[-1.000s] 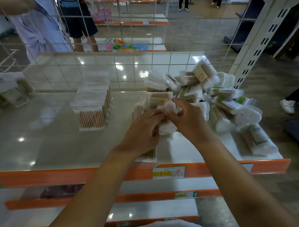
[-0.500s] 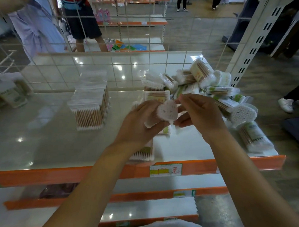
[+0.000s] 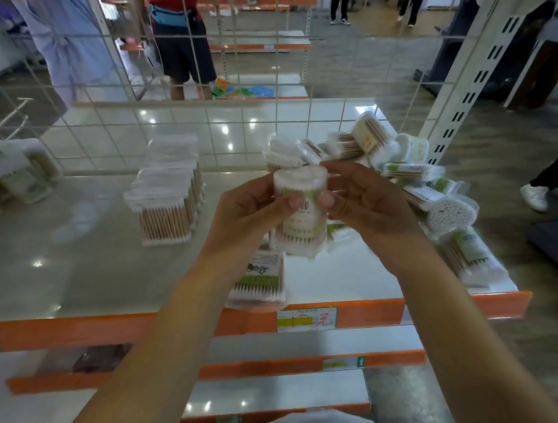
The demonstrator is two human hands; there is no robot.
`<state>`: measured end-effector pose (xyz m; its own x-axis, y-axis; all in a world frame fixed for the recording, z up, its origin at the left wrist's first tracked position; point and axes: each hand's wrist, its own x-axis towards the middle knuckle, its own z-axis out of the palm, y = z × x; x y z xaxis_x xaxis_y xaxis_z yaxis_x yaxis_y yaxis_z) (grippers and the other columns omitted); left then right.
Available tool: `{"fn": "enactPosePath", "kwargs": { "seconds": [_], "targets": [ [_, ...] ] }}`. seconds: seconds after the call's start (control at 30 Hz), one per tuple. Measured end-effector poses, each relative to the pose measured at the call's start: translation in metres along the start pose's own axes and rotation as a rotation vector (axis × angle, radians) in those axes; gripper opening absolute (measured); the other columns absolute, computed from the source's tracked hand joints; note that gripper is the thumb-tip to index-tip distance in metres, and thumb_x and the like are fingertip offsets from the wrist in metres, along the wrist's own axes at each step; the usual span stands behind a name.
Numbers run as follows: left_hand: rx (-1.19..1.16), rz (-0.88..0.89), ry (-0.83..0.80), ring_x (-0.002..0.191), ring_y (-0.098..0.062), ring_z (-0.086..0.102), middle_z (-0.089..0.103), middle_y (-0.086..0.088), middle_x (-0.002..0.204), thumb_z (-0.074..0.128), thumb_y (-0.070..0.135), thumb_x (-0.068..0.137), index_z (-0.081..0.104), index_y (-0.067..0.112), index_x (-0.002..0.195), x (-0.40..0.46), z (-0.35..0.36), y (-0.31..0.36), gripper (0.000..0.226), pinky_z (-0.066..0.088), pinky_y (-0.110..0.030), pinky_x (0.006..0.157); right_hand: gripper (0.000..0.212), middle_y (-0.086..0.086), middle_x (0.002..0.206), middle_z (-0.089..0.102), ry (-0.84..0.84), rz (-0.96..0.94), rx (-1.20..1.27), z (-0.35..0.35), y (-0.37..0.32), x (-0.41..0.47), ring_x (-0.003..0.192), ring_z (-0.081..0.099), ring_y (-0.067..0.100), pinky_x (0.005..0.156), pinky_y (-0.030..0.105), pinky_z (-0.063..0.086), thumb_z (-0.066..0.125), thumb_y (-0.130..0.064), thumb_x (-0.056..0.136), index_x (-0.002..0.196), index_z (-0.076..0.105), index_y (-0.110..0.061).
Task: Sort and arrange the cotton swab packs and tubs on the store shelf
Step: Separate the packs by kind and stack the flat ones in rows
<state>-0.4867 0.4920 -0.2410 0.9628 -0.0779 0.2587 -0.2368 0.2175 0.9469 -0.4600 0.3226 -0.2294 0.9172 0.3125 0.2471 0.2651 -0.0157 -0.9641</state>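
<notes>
I hold a round tub of cotton swabs (image 3: 300, 212) upright above the white shelf (image 3: 77, 260), its label with a barcode facing me. My left hand (image 3: 252, 210) grips its left side and my right hand (image 3: 364, 205) grips its right side, thumbs on the front. A flat swab pack (image 3: 258, 284) lies on the shelf just under my left wrist. A neat stack of flat packs (image 3: 168, 190) stands to the left. A loose heap of tubs and packs (image 3: 416, 185) fills the shelf's right end.
A wire grid panel (image 3: 211, 119) backs the shelf. More packs (image 3: 17, 168) lie at the far left. The orange front rail (image 3: 363, 311) carries a price tag. Lower shelves sit below. People stand beyond the grid, and a white upright post (image 3: 461, 101) rises at right.
Both hands lifted a round tub from the heap and turned it upright, label toward me, raising it higher above the shelf.
</notes>
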Motion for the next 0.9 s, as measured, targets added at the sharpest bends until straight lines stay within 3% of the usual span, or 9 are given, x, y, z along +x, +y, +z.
{"fn": "enactPosePath", "kwargs": {
  "seconds": [0.13,0.27,0.37,0.47,0.57,0.7,0.8,0.9],
  "targets": [
    [0.011,0.001,-0.025,0.098,-0.02,0.065,0.071,-0.005,0.101,0.07,0.016,0.073,0.068,0.017,0.106,-0.001,0.002,0.0,0.033,0.052,-0.028,0.081,0.064,0.007,0.1,0.067,-0.007,0.005,-0.003,0.001,0.001,0.0,0.094,0.062,0.031,0.084,0.045,0.053,0.078,-0.066,0.047,0.102,0.062,-0.037],
    [0.084,0.016,-0.021,0.097,-0.019,0.066,0.071,-0.004,0.101,0.07,0.023,0.071,0.066,0.02,0.109,-0.003,0.005,-0.001,0.038,0.052,-0.027,0.079,0.049,0.005,0.103,0.068,0.024,0.041,-0.072,0.001,-0.001,-0.002,0.088,0.064,0.018,0.081,0.04,0.054,0.072,-0.055,0.054,0.099,0.062,-0.038],
    [0.152,0.006,-0.004,0.098,-0.018,0.066,0.071,-0.004,0.103,0.075,0.02,0.07,0.065,0.018,0.111,-0.003,0.005,-0.003,0.042,0.053,-0.029,0.08,0.049,-0.002,0.1,0.069,-0.006,0.07,-0.106,-0.001,-0.004,-0.004,0.09,0.066,0.013,0.081,0.037,0.055,0.079,-0.053,0.055,0.098,0.06,-0.039],
    [0.181,-0.007,0.009,0.1,-0.019,0.065,0.07,-0.004,0.104,0.077,0.014,0.067,0.065,0.016,0.113,-0.002,0.003,-0.004,0.046,0.054,-0.03,0.08,0.052,-0.006,0.097,0.068,-0.008,0.09,-0.102,-0.003,-0.003,-0.006,0.09,0.067,0.01,0.08,0.036,0.055,0.074,-0.046,0.046,0.094,0.06,-0.034],
    [0.161,-0.022,0.102,0.103,-0.019,0.064,0.07,-0.002,0.106,0.075,0.026,0.064,0.068,0.02,0.107,-0.002,0.0,-0.007,0.043,0.054,-0.03,0.083,0.058,-0.008,0.102,0.066,0.05,0.084,-0.097,-0.001,0.001,-0.006,0.095,0.065,0.008,0.083,0.04,0.055,0.076,-0.048,0.04,0.093,0.057,-0.031],
    [0.09,-0.258,0.355,0.087,-0.02,0.064,0.068,-0.007,0.098,0.057,0.028,0.089,0.063,0.009,0.108,0.0,0.001,-0.01,0.027,0.051,-0.026,0.071,0.051,-0.009,0.102,0.066,0.089,0.034,-0.027,0.002,0.003,-0.009,0.099,0.064,0.007,0.085,0.037,0.053,0.077,-0.032,0.046,0.093,0.056,-0.027],
    [0.057,-0.442,0.274,0.065,-0.02,0.063,0.066,-0.014,0.081,0.038,0.044,0.096,0.06,0.008,0.108,0.001,-0.001,-0.007,0.043,0.052,-0.028,0.058,0.052,-0.011,0.101,0.065,0.104,-0.013,0.049,0.007,0.006,-0.009,0.105,0.061,0.009,0.081,0.03,0.053,0.082,-0.016,0.05,0.093,0.055,-0.025],
    [-0.098,-0.549,0.141,0.058,-0.023,0.065,0.068,-0.015,0.073,0.032,0.055,0.093,0.059,0.011,0.107,0.001,0.001,-0.001,0.054,0.053,-0.027,0.052,0.057,-0.008,0.106,0.062,0.07,-0.095,0.112,0.011,0.012,-0.012,0.112,0.058,0.013,0.078,0.028,0.053,0.083,-0.005,0.052,0.096,0.053,-0.025]
  ]
}}
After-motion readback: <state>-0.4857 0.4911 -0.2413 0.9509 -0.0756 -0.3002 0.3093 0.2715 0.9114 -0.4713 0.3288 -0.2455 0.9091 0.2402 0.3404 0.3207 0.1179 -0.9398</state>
